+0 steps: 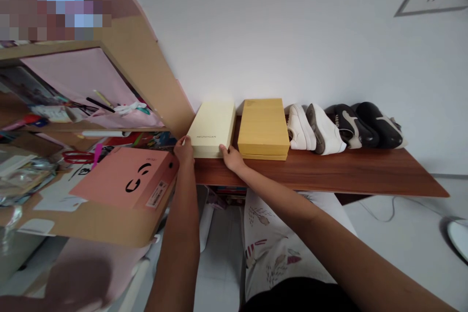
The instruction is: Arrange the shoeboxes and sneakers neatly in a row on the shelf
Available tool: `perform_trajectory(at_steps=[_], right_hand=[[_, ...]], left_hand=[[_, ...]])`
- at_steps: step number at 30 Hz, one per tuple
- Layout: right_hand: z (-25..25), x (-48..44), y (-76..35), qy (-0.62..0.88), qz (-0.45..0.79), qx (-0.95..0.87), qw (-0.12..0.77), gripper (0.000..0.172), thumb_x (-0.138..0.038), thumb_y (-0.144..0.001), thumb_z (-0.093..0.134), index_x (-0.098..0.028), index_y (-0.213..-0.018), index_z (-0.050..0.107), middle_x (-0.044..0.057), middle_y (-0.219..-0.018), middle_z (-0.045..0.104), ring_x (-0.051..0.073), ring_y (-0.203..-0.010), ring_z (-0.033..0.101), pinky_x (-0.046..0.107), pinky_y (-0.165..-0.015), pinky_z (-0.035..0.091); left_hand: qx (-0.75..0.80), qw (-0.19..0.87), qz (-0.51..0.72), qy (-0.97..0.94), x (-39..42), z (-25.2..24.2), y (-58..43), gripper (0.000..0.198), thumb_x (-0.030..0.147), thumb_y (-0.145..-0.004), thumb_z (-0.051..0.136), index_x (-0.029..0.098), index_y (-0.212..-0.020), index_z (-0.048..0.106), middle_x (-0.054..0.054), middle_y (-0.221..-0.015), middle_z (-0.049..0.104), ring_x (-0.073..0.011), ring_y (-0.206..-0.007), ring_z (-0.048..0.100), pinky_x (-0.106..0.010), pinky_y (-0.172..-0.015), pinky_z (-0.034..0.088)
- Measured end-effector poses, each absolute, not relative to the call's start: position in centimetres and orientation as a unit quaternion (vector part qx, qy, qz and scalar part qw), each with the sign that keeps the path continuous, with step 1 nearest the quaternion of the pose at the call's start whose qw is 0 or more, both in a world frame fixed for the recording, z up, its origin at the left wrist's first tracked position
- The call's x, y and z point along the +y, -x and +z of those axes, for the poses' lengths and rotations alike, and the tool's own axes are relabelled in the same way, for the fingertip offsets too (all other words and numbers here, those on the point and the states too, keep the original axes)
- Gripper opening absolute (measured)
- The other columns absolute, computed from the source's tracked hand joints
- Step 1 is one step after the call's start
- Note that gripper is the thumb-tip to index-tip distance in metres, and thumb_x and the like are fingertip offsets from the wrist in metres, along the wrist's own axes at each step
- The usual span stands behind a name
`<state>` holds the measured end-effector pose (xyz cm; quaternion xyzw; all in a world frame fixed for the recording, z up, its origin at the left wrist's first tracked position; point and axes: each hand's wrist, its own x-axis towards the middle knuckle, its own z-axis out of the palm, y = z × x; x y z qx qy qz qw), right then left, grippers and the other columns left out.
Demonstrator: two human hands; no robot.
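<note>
A cream shoebox (212,124) with small dark lettering lies closed on the brown wooden board (310,170), close to the wall. My left hand (184,149) grips its front left corner, the fingers partly hidden along the side. At the front right corner, my right hand (231,158) holds the same box with the thumb on its front. Just right of it sits a yellow shoebox (263,126), lid on, with a narrow gap between the two. White sneakers (302,129) stand beside the yellow box, followed by black shoes (378,124).
To the left, a pink box (124,175) rests on a cluttered desk (109,226) below shelves. A tan side panel (146,68) rises close to the cream box. Red-handled scissors (78,157) lie behind the pink box. A cable (391,212) trails over the floor at right.
</note>
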<state>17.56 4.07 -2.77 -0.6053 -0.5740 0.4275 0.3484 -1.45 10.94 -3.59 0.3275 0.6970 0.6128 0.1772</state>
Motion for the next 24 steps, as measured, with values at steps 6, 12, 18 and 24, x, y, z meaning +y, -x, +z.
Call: perform_trajectory(at_steps=[6, 12, 18, 24], right_hand=[[-1.9, 2.4, -17.8, 0.586, 0.439, -0.573, 0.368, 0.05, -0.051, -0.098, 0.044, -0.012, -0.126, 0.059, 0.018, -0.124, 0.067, 0.027, -0.12, 0.061, 0.039, -0.104, 0.043], [-1.5, -2.2, -23.4, 0.486, 0.432, -0.616, 0.444, 0.035, -0.043, -0.088, 0.06, -0.021, -0.114, 0.069, 0.009, -0.116, 0.072, 0.025, -0.109, 0.066, 0.041, -0.1, 0.048], [1.0, -2.0, -32.2, 0.474, 0.352, -0.545, 0.595, 0.035, -0.049, -0.087, 0.057, -0.022, -0.106, 0.069, 0.007, -0.106, 0.073, 0.021, -0.098, 0.066, 0.04, -0.093, 0.051], [0.1, 1.6, -37.8, 0.572, 0.305, -0.459, 0.608, 0.053, -0.049, -0.08, 0.062, -0.014, -0.12, 0.061, 0.016, -0.125, 0.064, 0.025, -0.11, 0.062, 0.043, -0.099, 0.047]], left_hand=[[0.687, 0.167, 0.614, -0.349, 10.1, -3.2, 1.6, 0.031, 0.036, -0.086, 0.056, 0.01, -0.102, 0.065, -0.013, -0.103, 0.067, -0.0213, -0.1, 0.063, -0.036, -0.096, 0.046], [0.631, 0.053, 0.68, -0.369, 5.1, -4.1, -1.7, 0.038, 0.04, -0.093, 0.05, 0.013, -0.119, 0.053, -0.016, -0.123, 0.056, -0.0237, -0.118, 0.055, -0.038, -0.106, 0.04], [0.552, 0.208, 0.599, -0.542, 0.9, -6.0, -11.6, 0.037, 0.039, -0.097, 0.045, 0.019, -0.127, 0.054, -0.015, -0.128, 0.059, -0.0237, -0.122, 0.056, -0.04, -0.109, 0.039], [0.603, 0.311, 0.467, -0.567, 2.9, -6.9, -16.0, 0.047, 0.013, -0.083, 0.054, 0.012, -0.13, 0.054, -0.019, -0.128, 0.061, -0.0273, -0.122, 0.058, -0.042, -0.108, 0.041]])
